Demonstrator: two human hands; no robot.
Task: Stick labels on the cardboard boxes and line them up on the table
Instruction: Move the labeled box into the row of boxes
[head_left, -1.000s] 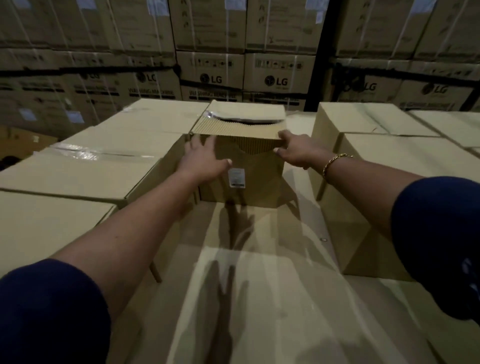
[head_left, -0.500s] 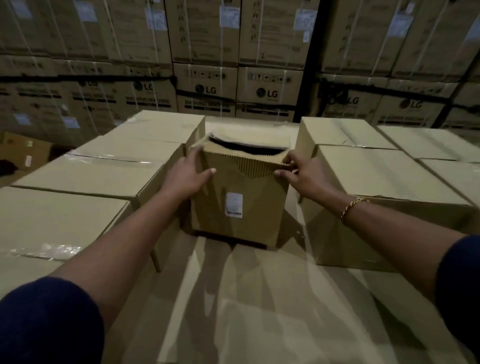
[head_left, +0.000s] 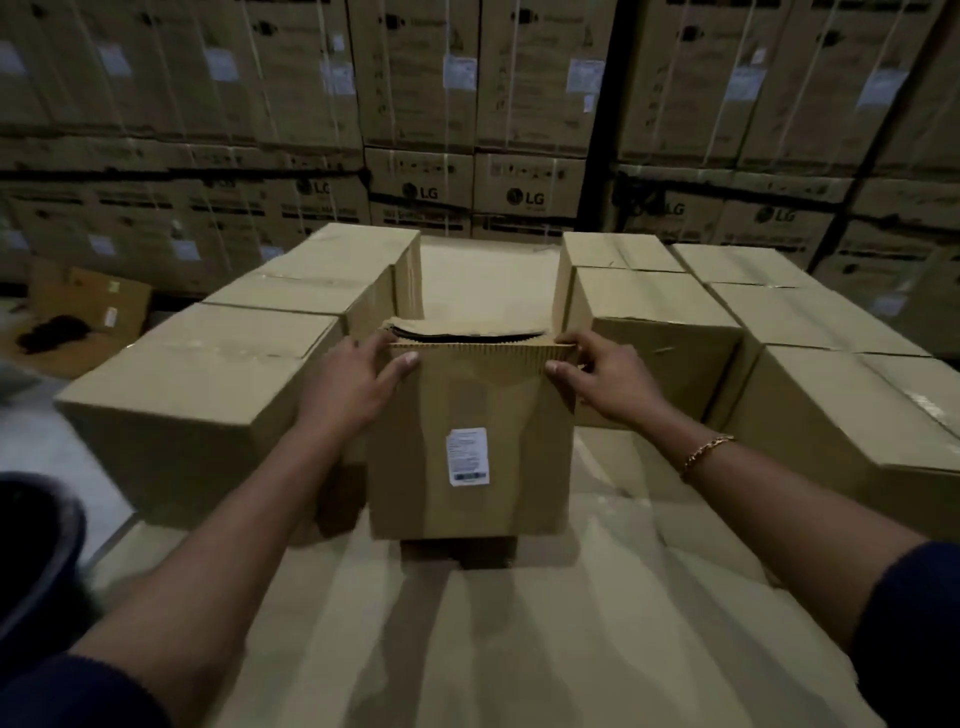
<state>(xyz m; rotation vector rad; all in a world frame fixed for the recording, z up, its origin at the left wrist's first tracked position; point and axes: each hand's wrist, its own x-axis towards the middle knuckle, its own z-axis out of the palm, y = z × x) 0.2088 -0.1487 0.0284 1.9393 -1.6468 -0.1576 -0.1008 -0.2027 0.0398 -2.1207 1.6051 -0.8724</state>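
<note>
Cardboard box (head_left: 470, 415) with white label (head_left: 467, 456) on its near face, centre of table (head_left: 467, 649), in the gap between left row of boxes (head_left: 208, 374) and right row of boxes (head_left: 831, 374). Top unsealed, corrugated edge showing, something dark inside. Dark shadow under its base; cannot tell if it sits flat. Left hand (head_left: 353, 387) grips upper left corner: thumb on near face, fingers curled round the side. Right hand (head_left: 605, 376) grips upper right corner: thumb on near face, fingers bent over the top edge. Both arms stretched forward, forearms bare, dark sleeves at the elbows. Gold bracelet (head_left: 706, 449) on right wrist. Stacked LG cartons (head_left: 524, 192) behind.
</note>
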